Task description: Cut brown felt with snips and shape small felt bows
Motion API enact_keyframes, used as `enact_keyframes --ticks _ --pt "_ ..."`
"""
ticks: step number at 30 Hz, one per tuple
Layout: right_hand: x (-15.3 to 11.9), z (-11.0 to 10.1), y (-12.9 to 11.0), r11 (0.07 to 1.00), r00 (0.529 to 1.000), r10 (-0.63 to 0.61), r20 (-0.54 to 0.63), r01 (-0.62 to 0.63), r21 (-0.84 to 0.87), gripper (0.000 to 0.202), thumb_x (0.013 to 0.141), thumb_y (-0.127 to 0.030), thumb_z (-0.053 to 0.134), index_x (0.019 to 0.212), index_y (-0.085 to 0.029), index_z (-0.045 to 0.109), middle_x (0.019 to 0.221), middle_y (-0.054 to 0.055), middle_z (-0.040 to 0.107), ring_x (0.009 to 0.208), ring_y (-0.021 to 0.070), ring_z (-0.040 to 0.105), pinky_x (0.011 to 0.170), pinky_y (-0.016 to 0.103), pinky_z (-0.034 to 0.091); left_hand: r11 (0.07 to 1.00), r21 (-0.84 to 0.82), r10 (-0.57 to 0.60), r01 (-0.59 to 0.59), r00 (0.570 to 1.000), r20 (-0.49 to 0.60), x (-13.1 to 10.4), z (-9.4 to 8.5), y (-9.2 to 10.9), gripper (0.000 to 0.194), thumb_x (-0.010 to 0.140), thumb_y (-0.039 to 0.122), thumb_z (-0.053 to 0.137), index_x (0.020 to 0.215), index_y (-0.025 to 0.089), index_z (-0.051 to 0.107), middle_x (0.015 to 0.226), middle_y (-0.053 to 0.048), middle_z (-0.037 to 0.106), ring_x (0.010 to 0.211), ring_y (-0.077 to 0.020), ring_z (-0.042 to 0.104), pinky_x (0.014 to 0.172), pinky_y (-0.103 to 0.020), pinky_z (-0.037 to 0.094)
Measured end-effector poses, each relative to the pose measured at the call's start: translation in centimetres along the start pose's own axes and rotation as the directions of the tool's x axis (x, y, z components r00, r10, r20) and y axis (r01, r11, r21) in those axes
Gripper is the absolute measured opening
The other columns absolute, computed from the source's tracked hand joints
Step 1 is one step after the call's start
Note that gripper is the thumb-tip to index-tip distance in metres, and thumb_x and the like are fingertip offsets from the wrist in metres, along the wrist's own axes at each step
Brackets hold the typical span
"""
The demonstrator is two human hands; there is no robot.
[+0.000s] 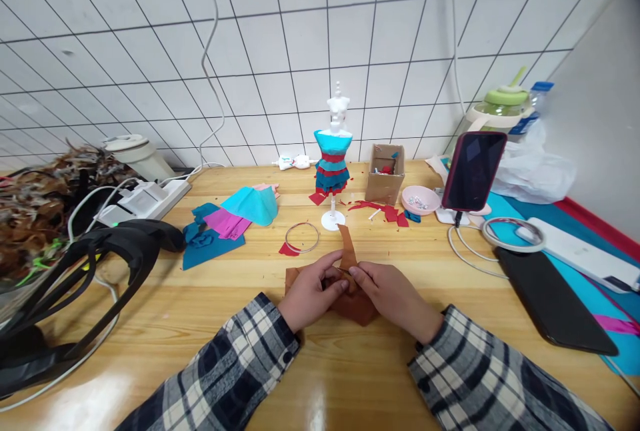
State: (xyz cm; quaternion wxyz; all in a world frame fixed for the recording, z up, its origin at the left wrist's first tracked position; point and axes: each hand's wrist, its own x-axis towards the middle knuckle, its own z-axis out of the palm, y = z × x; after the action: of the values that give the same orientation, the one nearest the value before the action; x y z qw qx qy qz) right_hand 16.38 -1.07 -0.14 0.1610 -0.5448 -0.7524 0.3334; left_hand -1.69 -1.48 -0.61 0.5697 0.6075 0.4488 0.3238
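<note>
Both hands meet over a brown piece of thin cloth or paper (pixel 356 311) near the front middle of the table. My left hand (pixel 315 290) has thumb and fingertips closed on its upper edge. From the other side my right hand (pixel 393 290) pinches the same brown material with thumb and forefinger. A narrow brown strip (pixel 347 244) sticks up between the fingertips, pointing away from me. Exactly what lies between the fingers is hidden. Beyond stands a small white dress form (pixel 339 111) wearing a turquoise, red and dark blue layered dress (pixel 333 163).
Left lie teal, pink and turquoise pieces (pixel 215 251) and a black headset (pixel 125 298). A metal ring (pixel 302 237), red scraps (pixel 391 214), a cardboard box (pixel 385 184) and a pink bowl (pixel 420 200) sit ahead. Rightward are a propped phone (pixel 474 171), a tape roll (pixel 514 234) and a black slab (pixel 555 301).
</note>
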Motion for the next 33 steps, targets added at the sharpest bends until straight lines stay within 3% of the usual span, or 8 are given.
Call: enact_keyframes --ticks 6,17,25,33 --pt "-0.05 -0.03 -0.15 0.999 1.0 -0.013 0.008 0.013 0.036 0.042 0.097 -0.047 0.029 0.08 -0.02 0.058 0.079 0.005 0.067 0.071 0.0172 0.058 0.063 0.027 0.035 0.999 0.048 -0.01 0.011 1.0 -0.029 -0.09 0.01 0.27 0.06 0.079 0.026 0.062 0.135 0.012 0.043 0.085 -0.004 0.066 0.081 -0.0164 0.062 0.076 -0.029 0.047" --pt "-0.06 -0.08 -0.24 0.998 0.999 -0.019 0.029 0.017 0.062 0.045 0.097 -0.046 0.029 0.075 -0.02 0.058 0.074 0.004 0.065 0.068 0.0168 0.055 0.061 0.027 0.034 0.995 0.094 0.026 -0.022 0.999 -0.04 -0.03 0.02 -0.18 0.057 0.079 0.023 0.06 0.133 0.013 0.044 0.083 -0.003 0.066 0.079 -0.0166 0.061 0.076 -0.03 0.046" --pt "0.33 -0.52 0.67 1.0 0.999 0.008 -0.036 -0.008 0.01 0.046 0.097 -0.047 0.028 0.074 -0.019 0.055 0.073 0.004 0.064 0.069 0.0166 0.055 0.063 0.027 0.035 0.997 0.072 0.028 -0.026 0.999 -0.031 -0.01 -0.14 0.1 0.057 0.082 0.026 0.059 0.136 0.016 0.044 0.071 0.002 0.054 0.064 -0.0114 0.05 0.06 -0.023 0.038" --pt "0.13 -0.39 0.37 0.995 0.999 -0.033 0.003 0.032 0.09 0.046 0.097 -0.048 0.027 0.072 -0.02 0.053 0.07 0.002 0.061 0.065 0.0155 0.052 0.06 0.027 0.034 1.0 0.012 0.007 -0.006 0.998 -0.07 0.02 -0.12 0.09 0.061 0.08 0.031 0.063 0.136 0.015 0.044 0.072 0.001 0.054 0.066 -0.0122 0.051 0.06 -0.023 0.038"
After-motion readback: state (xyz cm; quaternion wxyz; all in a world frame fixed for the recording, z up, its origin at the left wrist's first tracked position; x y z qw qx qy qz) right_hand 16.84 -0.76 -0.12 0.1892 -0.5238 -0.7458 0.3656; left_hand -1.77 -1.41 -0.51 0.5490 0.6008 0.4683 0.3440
